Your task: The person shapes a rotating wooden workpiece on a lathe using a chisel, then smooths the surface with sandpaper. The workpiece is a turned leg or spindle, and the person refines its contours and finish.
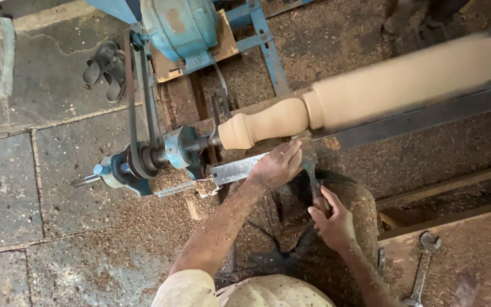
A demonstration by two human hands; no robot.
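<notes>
We pressed our left hand (279, 165), fingers together, on the chisel (309, 170) at the tool rest (240, 169) while our right hand (332, 223) clamped its handle, the spindle (370, 94) on the lathe already rounded, its left end apparently unfinished.
</notes>
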